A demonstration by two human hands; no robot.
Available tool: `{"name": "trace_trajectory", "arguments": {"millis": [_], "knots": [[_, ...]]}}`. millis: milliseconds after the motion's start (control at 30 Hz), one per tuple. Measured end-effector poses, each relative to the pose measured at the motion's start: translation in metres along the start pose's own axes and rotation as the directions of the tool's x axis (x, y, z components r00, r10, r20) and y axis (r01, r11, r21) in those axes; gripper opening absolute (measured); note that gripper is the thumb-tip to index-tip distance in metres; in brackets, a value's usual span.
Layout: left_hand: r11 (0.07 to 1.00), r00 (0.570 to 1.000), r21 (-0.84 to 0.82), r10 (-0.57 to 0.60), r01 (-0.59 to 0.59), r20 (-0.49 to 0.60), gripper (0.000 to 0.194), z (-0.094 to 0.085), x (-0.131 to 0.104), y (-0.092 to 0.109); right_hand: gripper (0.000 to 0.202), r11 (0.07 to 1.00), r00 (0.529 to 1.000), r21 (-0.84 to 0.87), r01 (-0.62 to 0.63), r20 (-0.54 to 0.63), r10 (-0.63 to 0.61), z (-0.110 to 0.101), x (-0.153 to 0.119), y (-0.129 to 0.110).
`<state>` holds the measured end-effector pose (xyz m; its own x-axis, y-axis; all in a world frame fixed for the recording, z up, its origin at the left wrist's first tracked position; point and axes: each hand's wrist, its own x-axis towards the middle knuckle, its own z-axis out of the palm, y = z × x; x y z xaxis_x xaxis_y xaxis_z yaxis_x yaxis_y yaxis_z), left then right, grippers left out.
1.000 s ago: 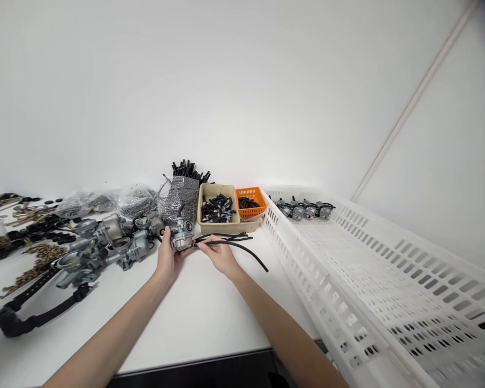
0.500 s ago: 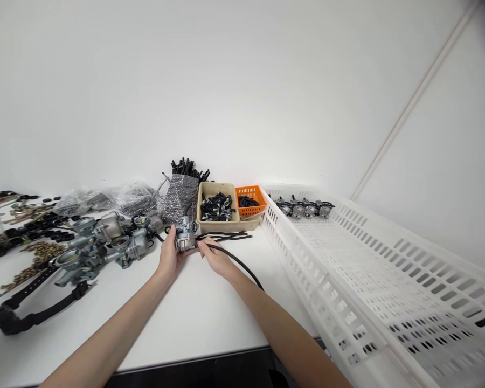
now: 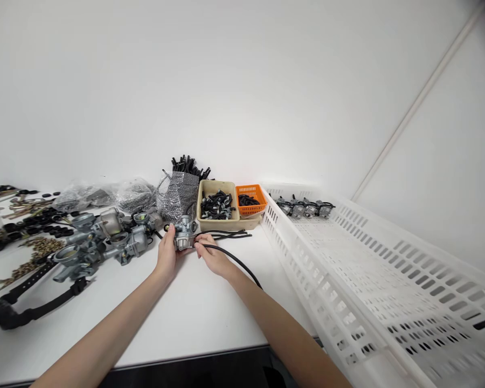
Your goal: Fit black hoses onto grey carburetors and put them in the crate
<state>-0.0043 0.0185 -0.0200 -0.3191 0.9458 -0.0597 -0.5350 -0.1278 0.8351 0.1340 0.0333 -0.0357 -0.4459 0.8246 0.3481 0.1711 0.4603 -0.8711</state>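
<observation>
My left hand (image 3: 168,252) is closed around a small metal carburetor (image 3: 185,236), holding it just above the white table. From the right, my right hand (image 3: 210,255) pinches a black rubber hose (image 3: 242,262) close to its end, at the lower right side of the carburetor. The rest of the hose curves down over my right forearm. My fingers hide whether the hose end sits on a fitting. Behind my right hand, several loose black hoses (image 3: 236,234) lie on the table.
More carburetors (image 3: 123,245) stand at the left, near brass fittings (image 3: 36,256) and a black strap (image 3: 44,311). A beige bin (image 3: 202,220) and an orange basket (image 3: 262,203) hold small parts. Bubble wrap (image 3: 180,194) holds upright hoses. A large white crate (image 3: 307,269) contains several carburetors (image 3: 305,207).
Both hands stay at the carburetor with nearly the same grip. My right fingers have shifted slightly at the hose end. The view has moved a little.
</observation>
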Motion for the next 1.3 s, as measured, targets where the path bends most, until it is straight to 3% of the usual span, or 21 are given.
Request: {"name": "trace_trajectory", "arguments": {"millis": [100, 300, 567, 833, 1067, 1300], "knots": [[0.999, 1.000, -0.032, -0.020, 0.020, -0.020, 0.036, 0.0017, -0.0009, 0.0019, 0.043, 1.000, 1.000, 0.000, 0.014, 0.025, -0.014, -0.0015, -0.0009, -0.0036], [0.999, 0.999, 0.037, -0.006, 0.004, 0.048, 0.040, -0.0015, 0.0011, -0.0040, 0.045, 0.996, 0.995, 0.040, -0.074, -0.062, 0.076, -0.0028, 0.0025, -0.0003], [1.000, 1.000, 0.015, 0.028, -0.028, 0.001, 0.041, -0.0037, 0.0006, -0.0045, 0.041, 0.999, 0.998, -0.034, 0.030, 0.063, -0.028, -0.0039, -0.0021, -0.0051], [0.998, 1.000, 0.051, 0.027, -0.027, 0.014, 0.044, -0.0028, -0.0004, -0.0048, 0.039, 0.996, 1.000, -0.091, -0.011, 0.017, 0.013, -0.0036, 0.0005, -0.0038], [0.997, 0.997, 0.036, 0.069, -0.068, -0.024, 0.044, -0.0019, -0.0042, -0.0027, 0.038, 0.981, 0.989, -0.132, 0.145, 0.040, -0.140, 0.0021, -0.0021, 0.0005], [0.992, 0.996, 0.087, 0.089, -0.088, -0.001, 0.046, 0.0009, -0.0068, -0.0045, 0.040, 0.995, 1.000, -0.096, 0.018, -0.014, -0.020, -0.0039, 0.0033, -0.0056]]}}
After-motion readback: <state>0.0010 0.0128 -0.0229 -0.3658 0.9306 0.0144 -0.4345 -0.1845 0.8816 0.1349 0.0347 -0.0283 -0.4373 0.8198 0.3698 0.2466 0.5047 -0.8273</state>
